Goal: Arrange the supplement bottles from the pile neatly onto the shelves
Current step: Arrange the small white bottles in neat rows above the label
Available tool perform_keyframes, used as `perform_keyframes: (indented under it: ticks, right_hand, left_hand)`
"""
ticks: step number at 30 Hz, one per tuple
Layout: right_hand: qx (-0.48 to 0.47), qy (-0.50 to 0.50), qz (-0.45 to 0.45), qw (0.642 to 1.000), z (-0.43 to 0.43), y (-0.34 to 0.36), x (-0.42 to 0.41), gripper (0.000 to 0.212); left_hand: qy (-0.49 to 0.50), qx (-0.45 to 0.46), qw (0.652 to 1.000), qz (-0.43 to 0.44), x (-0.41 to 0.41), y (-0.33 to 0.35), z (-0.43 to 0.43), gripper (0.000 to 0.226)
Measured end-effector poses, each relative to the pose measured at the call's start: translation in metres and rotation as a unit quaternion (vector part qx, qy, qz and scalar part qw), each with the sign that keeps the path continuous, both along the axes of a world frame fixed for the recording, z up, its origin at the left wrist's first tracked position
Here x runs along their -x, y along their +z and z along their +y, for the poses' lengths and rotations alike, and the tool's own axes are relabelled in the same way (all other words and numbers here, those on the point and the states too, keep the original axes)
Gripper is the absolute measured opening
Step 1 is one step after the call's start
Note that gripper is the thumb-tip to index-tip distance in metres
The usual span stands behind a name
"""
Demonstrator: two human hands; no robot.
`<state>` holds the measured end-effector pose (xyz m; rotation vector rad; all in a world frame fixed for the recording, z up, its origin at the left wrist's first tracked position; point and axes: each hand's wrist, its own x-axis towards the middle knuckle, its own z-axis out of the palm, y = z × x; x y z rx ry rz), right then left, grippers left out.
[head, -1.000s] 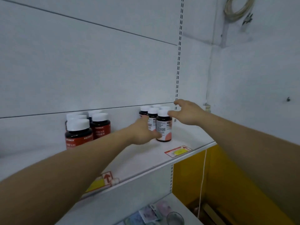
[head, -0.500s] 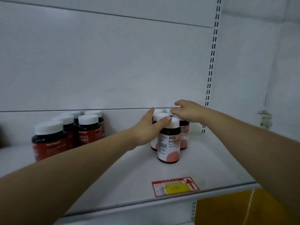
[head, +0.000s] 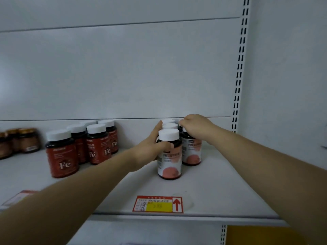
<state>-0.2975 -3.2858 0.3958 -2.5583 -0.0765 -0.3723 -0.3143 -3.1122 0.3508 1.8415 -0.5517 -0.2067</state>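
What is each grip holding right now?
Left grip: holds the front pink-label bottle.
Right grip: curled over the top of the right pink-label bottle.

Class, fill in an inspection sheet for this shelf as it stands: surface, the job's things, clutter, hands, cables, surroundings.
Surface: white shelf, with a price tag at its front edge.
Job's things: pink-label bottles upright in two rows, the front bottle nearest; red-label bottles grouped to their left.
Clutter: brown jars at the far left.
Hands: left hand grips the front bottle; right hand lies curled over the right row's caps, its grip hidden.
Cables: nothing seen.
Surroundings: white back panel, slotted upright, yellow panel below.
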Motion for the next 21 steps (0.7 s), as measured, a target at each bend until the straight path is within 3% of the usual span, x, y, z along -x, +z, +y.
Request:
perform_keyframes:
  ticks: [16,21]
  right_hand:
    - [-0.073,-0.014,-0.031,0.997,0.001,-0.01,-0.009,0.041]
    - [-0.085,-0.019,-0.022,0.996,0.003,-0.01,-0.009,0.049]
  left_hand:
    - [0.06,0.002,0.993,-0.104,0.004,-0.002,-0.007,0.058]
    - [0.047,-0.002,0.995,-0.089,0.003,-0.001,-0.005,0.069]
